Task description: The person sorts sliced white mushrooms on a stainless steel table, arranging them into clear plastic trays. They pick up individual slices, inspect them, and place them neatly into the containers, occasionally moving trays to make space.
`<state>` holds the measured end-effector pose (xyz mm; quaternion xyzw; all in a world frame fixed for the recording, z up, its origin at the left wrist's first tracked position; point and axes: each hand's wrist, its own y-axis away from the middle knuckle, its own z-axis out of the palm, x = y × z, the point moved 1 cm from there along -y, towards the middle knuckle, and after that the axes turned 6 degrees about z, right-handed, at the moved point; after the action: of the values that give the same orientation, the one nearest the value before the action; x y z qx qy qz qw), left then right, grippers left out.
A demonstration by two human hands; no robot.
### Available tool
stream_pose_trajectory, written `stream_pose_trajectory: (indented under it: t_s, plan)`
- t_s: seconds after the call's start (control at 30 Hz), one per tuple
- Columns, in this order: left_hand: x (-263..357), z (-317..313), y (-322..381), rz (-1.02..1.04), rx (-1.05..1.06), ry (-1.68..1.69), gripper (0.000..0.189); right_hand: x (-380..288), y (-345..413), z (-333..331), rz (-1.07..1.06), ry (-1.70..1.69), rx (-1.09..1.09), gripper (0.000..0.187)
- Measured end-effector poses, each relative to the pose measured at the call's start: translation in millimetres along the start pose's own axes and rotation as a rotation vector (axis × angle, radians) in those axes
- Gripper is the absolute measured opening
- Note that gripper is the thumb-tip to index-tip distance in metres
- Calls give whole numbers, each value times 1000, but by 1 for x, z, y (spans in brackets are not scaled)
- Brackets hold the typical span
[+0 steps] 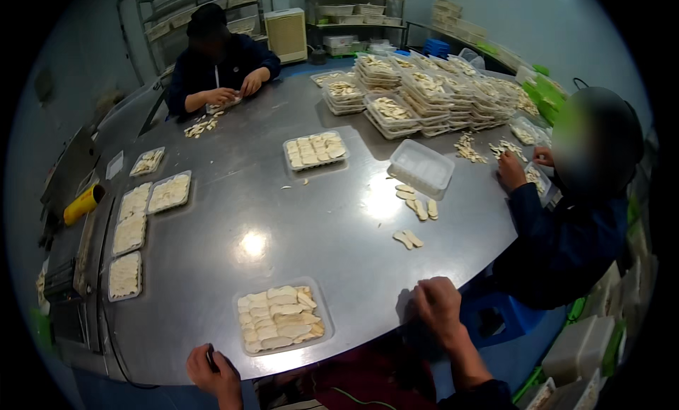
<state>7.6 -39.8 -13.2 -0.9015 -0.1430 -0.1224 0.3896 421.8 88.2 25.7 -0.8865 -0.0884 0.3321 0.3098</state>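
My left hand (212,372) rests at the near table edge, with a small dark object (212,358) between thumb and fingers. Just beyond it lies a clear plastic tray (328,325) filled with rows of pale, dried-looking slices (281,315). Over the edge to the right is my right hand (440,308), fingers curled; whether anything is inside cannot be seen. Ahead of that hand, two loose slices (407,239) lie side by side on the metal table (329,240). Several more slices (419,208) lie farther up, below an empty-looking plastic tray (423,165).
Filled trays (126,235) line the left side, and another tray (316,150) sits mid-table. Stacked trays (419,97) crowd the far right. One person (217,65) works at the far side, another person (567,224) close on the right. A blue stool (498,320) stands below.
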Motion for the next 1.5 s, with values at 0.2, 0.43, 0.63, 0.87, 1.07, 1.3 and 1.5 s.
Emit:
stream_pose_trajectory:
  t_s: [0.2, 0.43, 0.63, 0.87, 1.07, 1.3, 1.5]
  plan:
    - [-15, 5, 16, 30, 47, 44, 14, 54, -73, 5, 275, 126, -146, 17]
    - [-21, 5, 26, 25, 88, 102, 13, 69, -108, 9, 407, 6, -484, 31]
    - [-24, 10, 28, -41, 95, 229, 13, 120, -162, 30, 507, 285, -355, 32]
    - [-14, 4, 26, -38, 100, 85, 13, 106, -151, 55, 545, 31, -496, 21]
    - [-10, 3, 21, -34, 106, 116, 13, 74, -150, 46, 252, 44, -500, 26]
    - [-4, 3, 18, -20, 116, 107, 13, 85, -154, 42, 161, 115, -724, 32]
    - [-7, 3, 22, -57, 124, 139, 13, 74, -151, 28, 237, 80, -743, 26]
